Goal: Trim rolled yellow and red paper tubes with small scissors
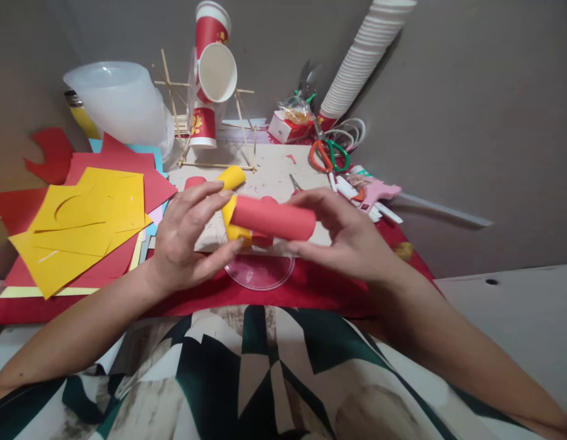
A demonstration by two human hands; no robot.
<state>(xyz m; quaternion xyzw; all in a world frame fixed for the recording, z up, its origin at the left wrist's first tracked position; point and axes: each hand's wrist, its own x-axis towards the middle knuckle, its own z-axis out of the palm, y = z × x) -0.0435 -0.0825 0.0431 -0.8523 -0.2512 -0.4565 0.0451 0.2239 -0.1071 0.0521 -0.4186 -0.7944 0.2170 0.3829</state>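
Both hands hold a red paper tube [274, 218] level over the work board [274, 168]. My left hand [187, 238] pinches its left end, fingers and thumb closed around it, where a yellow paper roll [231, 214] sits against the tube. My right hand [343, 235] grips the tube's right end from behind, fingers curled. Another yellow roll [231, 177] and a small red roll [195, 181] lie on the board just behind the left hand. A clear plastic lid [259, 272] lies under the tube on the red cloth [311, 287].
Yellow and red paper sheets [82, 226] are piled at the left. Behind stand a stick frame with red paper cups [210, 79], a translucent tub [118, 101], a tall stack of cups [361, 61], scissors [329, 156] and a pink glue gun [375, 192].
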